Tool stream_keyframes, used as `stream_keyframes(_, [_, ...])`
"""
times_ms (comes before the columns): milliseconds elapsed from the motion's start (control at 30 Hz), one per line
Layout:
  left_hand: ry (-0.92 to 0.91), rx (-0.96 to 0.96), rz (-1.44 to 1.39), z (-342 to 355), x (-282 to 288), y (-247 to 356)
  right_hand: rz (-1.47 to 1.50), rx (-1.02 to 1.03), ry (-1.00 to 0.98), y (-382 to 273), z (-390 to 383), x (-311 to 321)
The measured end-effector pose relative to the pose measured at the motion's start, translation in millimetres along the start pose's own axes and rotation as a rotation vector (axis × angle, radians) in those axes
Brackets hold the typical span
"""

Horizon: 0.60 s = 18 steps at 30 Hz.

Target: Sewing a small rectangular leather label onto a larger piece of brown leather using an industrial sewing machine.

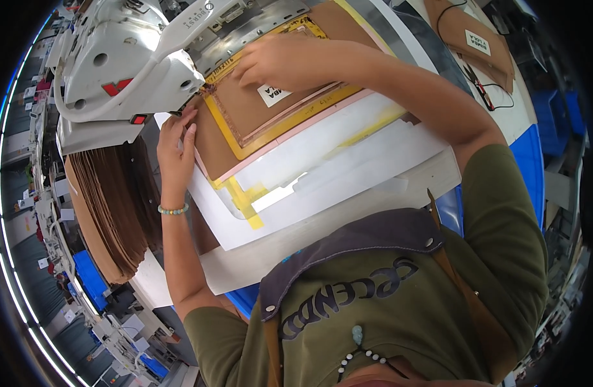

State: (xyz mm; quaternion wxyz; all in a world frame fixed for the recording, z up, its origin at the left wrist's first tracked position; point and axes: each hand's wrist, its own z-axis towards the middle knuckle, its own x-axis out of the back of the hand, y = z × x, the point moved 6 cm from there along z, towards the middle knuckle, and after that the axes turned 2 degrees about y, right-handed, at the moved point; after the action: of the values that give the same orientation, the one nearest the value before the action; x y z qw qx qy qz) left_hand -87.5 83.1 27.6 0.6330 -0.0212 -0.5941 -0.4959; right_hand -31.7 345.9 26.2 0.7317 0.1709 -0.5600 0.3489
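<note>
A brown panel (214, 143) lies under the white sewing machine head (145, 64), with a yellow template frame (245, 149) on top of it. My left hand (177, 145) is at the panel's left edge, close to the machine's needle area. Its fingers are stretched forward, and nothing shows in them. Over the middle of the frame lies my right hand (280, 62), palm down, its loosely bent fingers reaching toward the machine. A white printed label (274, 95) shows partly below that hand. Whatever is under the right palm is hidden.
White sheet material (348, 164) with yellow tape (248, 206) lies between me and the frame. A stack of brown panels (109, 206) stands at left below the machine. At far right are another labelled brown piece (477, 45) and red-handled snips (483, 93).
</note>
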Motion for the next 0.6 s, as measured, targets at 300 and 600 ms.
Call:
stream_keyframes(300, [-0.160,-0.271,0.112,-2,-27,71,-0.243,-0.256,0.166,21,-101,24])
stream_keyframes(600, [-0.296,-0.370,0.305,8,-70,89,-0.365,-0.231,0.138,14,-97,30])
